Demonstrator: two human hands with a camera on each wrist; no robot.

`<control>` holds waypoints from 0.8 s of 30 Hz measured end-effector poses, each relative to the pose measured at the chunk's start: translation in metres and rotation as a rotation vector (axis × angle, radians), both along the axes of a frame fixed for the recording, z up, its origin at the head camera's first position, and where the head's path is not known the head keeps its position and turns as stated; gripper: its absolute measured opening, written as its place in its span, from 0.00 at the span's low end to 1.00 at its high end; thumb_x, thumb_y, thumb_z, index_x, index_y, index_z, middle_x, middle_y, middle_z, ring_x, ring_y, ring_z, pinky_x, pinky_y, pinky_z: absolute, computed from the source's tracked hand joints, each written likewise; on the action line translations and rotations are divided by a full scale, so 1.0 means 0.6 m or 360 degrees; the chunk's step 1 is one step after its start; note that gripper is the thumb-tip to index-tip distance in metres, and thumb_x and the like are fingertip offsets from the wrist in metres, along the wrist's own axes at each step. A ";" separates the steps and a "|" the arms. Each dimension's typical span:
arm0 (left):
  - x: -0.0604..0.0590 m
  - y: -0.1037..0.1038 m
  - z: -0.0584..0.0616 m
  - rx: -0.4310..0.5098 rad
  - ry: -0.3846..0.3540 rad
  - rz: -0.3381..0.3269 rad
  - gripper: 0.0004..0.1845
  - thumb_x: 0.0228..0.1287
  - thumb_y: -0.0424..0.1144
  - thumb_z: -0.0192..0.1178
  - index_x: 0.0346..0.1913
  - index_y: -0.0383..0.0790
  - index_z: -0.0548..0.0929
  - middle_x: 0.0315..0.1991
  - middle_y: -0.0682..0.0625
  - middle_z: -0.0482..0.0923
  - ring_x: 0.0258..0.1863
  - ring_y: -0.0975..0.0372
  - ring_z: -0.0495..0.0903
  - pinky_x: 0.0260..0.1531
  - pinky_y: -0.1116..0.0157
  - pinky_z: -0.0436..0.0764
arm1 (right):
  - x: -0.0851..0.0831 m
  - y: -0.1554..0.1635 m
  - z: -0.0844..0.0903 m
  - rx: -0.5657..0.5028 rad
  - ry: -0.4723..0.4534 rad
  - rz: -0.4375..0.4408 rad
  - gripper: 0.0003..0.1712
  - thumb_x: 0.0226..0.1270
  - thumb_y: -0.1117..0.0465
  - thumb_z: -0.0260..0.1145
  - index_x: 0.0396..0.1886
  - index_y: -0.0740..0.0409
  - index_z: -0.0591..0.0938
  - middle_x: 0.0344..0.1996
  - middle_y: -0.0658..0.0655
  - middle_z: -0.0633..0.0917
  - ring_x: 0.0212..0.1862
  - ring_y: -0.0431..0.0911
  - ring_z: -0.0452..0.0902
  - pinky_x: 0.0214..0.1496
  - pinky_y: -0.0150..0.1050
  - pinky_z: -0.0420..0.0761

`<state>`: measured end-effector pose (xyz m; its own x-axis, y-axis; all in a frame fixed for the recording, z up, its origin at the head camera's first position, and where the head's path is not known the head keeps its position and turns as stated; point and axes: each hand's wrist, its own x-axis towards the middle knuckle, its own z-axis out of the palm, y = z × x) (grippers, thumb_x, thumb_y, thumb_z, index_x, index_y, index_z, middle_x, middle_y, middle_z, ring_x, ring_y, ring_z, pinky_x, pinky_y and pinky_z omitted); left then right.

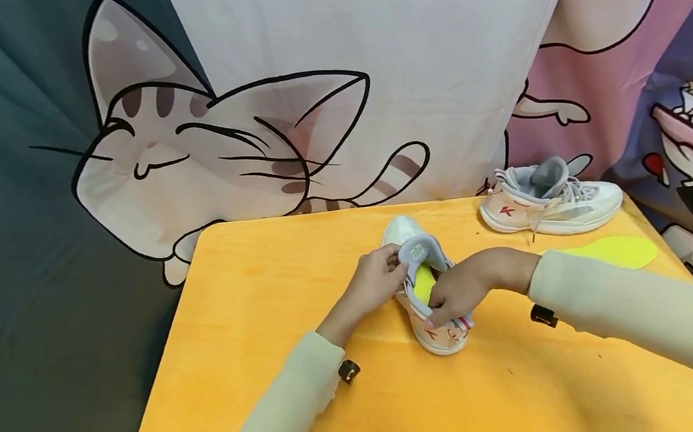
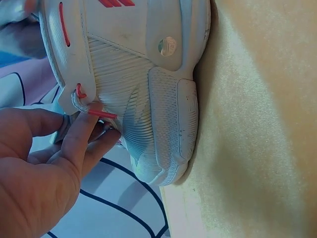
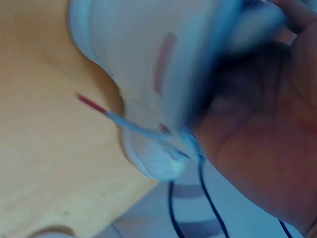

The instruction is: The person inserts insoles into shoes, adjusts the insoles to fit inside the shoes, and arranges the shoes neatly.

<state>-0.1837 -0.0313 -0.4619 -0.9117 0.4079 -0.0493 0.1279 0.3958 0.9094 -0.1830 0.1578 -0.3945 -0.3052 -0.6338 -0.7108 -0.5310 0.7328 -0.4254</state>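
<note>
Cartoon-cat drapes [image 1: 233, 150] hang behind the orange table [image 1: 254, 316]. Mid-table, both hands grip a white sneaker [image 1: 427, 307]: left hand [image 1: 372, 287] pinching its collar, right hand [image 1: 461, 288] curled over it. Beyond lie another sneaker [image 1: 548, 200] and a yellow insole [image 1: 614, 252].

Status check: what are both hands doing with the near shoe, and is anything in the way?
Left hand pulls the tongue back; right hand pushes the yellow insole into the near shoe. Second shoe and spare insole lie clear.
</note>
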 end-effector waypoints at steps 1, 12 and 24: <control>-0.001 0.000 0.000 0.0000 0.0003 0.0000 0.15 0.77 0.34 0.57 0.61 0.35 0.82 0.49 0.43 0.88 0.41 0.64 0.87 0.32 0.69 0.87 | 0.001 -0.001 -0.003 0.0021 0.0000 -0.0012 0.27 0.80 0.36 0.53 0.26 0.45 0.82 0.21 0.43 0.78 0.25 0.36 0.71 0.33 0.33 0.71; -0.001 0.001 0.000 -0.0020 -0.0006 0.0001 0.14 0.77 0.35 0.58 0.59 0.36 0.82 0.47 0.44 0.88 0.37 0.65 0.85 0.28 0.69 0.85 | 0.005 0.004 -0.005 -0.0042 -0.0006 -0.0104 0.23 0.79 0.37 0.54 0.32 0.45 0.83 0.25 0.43 0.79 0.28 0.36 0.74 0.36 0.34 0.75; -0.002 -0.001 0.004 -0.0031 -0.0037 -0.0018 0.14 0.77 0.34 0.56 0.60 0.35 0.81 0.40 0.47 0.86 0.25 0.66 0.80 0.21 0.72 0.78 | -0.005 -0.004 0.016 -0.0489 -0.0673 -0.1032 0.30 0.83 0.49 0.51 0.67 0.71 0.68 0.60 0.65 0.79 0.61 0.53 0.78 0.67 0.50 0.79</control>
